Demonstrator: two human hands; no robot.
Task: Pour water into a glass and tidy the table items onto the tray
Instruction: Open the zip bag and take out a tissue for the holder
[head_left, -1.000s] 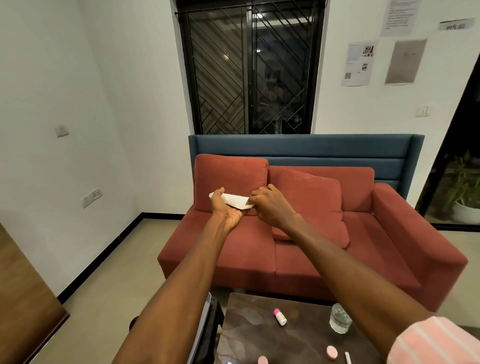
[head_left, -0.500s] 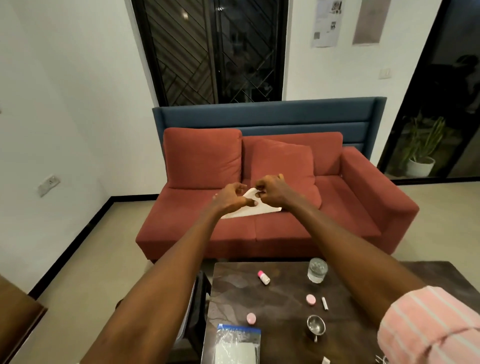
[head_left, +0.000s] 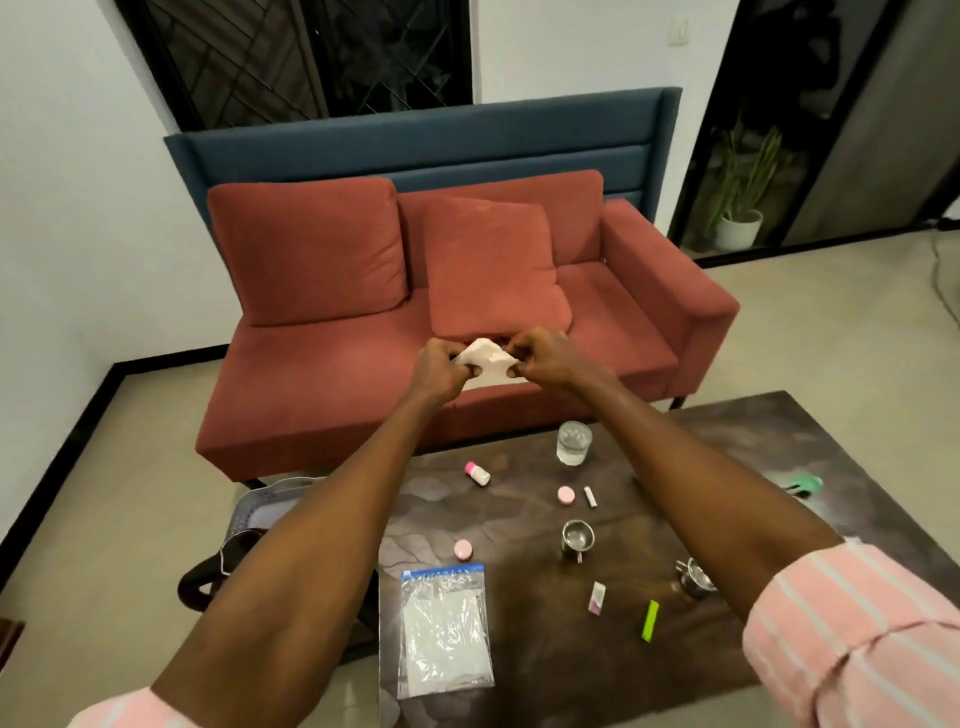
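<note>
Both arms reach forward above the dark table (head_left: 753, 452). My left hand (head_left: 440, 366) and my right hand (head_left: 540, 356) each pinch an edge of a white folded cloth (head_left: 485, 358), held in the air between them. Below, a glass of water (head_left: 573, 442) stands near the table's far edge. A small pink-capped bottle (head_left: 477, 473) lies on its side, with two pink round lids (head_left: 565, 495) (head_left: 463, 548) and a small white tube (head_left: 589, 497) nearby. A steel cup (head_left: 576, 538) stands mid-table. No tray shows.
A zip bag with white contents (head_left: 444, 629) lies at the table's near edge. A second steel vessel (head_left: 693, 577), a small sachet (head_left: 597, 597), a green strip (head_left: 650, 620) and a green object (head_left: 802, 484) lie to the right. A red sofa (head_left: 332, 364) stands behind; a bag (head_left: 260, 519) sits on the floor left.
The view has tilted down, bringing more of the table into sight. Both hands still hold the white cloth and have drawn closer together around it.
</note>
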